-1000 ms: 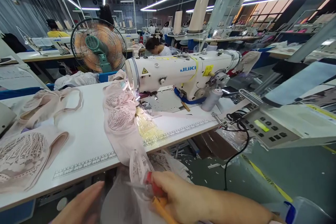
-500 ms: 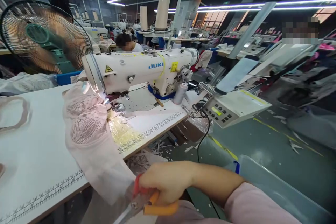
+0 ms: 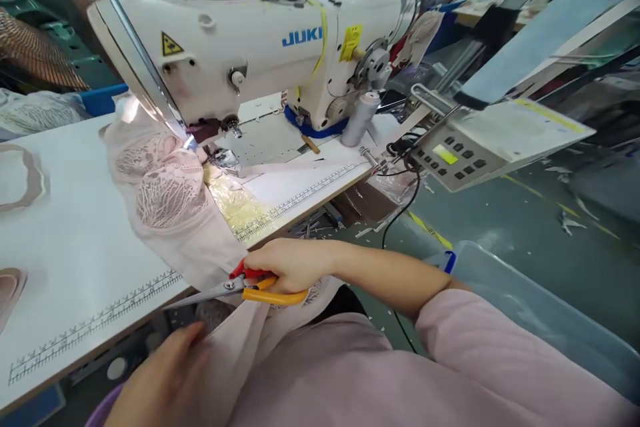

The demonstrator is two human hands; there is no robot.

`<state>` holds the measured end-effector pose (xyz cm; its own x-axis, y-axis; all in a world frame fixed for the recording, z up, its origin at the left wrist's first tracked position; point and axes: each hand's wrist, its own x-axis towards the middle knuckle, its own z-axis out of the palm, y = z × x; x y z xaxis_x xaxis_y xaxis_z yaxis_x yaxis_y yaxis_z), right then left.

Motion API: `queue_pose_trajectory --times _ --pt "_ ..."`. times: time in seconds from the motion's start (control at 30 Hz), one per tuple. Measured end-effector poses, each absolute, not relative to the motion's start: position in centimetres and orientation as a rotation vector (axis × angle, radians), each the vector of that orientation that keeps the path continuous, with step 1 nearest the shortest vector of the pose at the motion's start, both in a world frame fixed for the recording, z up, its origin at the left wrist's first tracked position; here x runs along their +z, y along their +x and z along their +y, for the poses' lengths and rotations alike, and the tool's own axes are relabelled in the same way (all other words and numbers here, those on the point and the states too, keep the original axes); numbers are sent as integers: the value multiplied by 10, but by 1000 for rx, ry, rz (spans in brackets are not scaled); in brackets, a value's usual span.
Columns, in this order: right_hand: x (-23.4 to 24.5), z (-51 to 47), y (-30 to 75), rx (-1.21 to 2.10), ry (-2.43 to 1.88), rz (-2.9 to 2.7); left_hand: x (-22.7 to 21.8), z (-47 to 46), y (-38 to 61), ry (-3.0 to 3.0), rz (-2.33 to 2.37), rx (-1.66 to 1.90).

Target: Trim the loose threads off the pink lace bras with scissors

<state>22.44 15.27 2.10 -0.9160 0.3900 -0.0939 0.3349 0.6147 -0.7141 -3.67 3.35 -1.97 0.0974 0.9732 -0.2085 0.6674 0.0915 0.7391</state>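
My right hand (image 3: 290,263) is closed round the handles of a pair of scissors (image 3: 255,288), one loop red and one orange. The blades point left, across pale pink fabric (image 3: 215,250) hanging over the table's front edge. My left hand (image 3: 165,370), smeared by motion, is low at the left, below the blades and against a pink fabric panel (image 3: 237,340) at my lap; its grip is unclear. A pink lace bra piece (image 3: 167,197) lies on the table, its upper end beside the needle area of the white sewing machine (image 3: 200,53).
A control box (image 3: 460,147) on an arm juts out at the right, its black cable hanging down. A clear plastic bin (image 3: 530,307) stands on the floor at right. A grey thread cone (image 3: 361,119) is beside the machine. Curved pink strips (image 3: 35,177) lie at left.
The view has tilted down and come closer. My left hand has come into view at the lower left. The scissors have swung to point more directly left, over the fabric.
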Motion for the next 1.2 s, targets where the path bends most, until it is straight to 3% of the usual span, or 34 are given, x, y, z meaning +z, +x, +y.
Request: queue_pose_trajectory --times 0.2,0.6,0.9,1.07,1.2 --pt "31 154 220 1321 -610 -2738 -17 54 19 2003 1418 731" --pt "28 162 218 1429 -525 -2693 -16 57 29 1233 1508 774" --pt "27 160 218 1379 -518 -2731 -7 53 43 1145 1650 812" --pt "26 156 216 1320 -568 -2769 -3 48 50 1474 1814 704" --pt "21 146 223 1334 -705 -2571 -12 50 41 1202 1658 801"
